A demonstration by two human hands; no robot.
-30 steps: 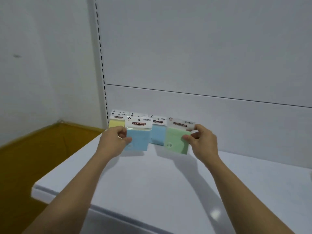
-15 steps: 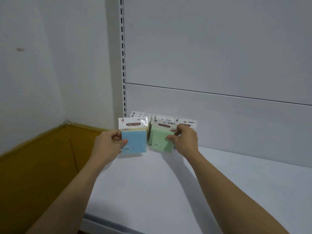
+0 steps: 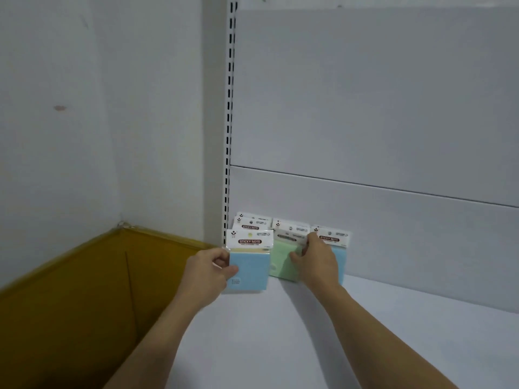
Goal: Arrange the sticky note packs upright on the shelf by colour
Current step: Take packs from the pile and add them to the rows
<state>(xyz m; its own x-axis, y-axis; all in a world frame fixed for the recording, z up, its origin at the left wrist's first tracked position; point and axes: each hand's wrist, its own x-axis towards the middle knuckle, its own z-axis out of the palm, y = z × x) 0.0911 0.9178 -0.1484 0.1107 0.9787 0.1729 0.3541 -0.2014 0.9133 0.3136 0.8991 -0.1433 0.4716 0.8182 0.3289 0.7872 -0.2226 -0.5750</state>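
My left hand (image 3: 209, 272) pinched a blue pack (image 3: 248, 269) upright, seemingly resting on the shelf (image 3: 280, 332), my right hand (image 3: 317, 261) gripped a green pack (image 3: 283, 261) just beside it

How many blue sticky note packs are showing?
2. The front blue pack is in the left hand; the far blue pack stands behind the right hand. Rear packs' colours are hidden.

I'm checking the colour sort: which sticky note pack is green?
The green pack that the right hand grips, mid-row; the left hand holds a blue pack, and the far-right pack is blue too.
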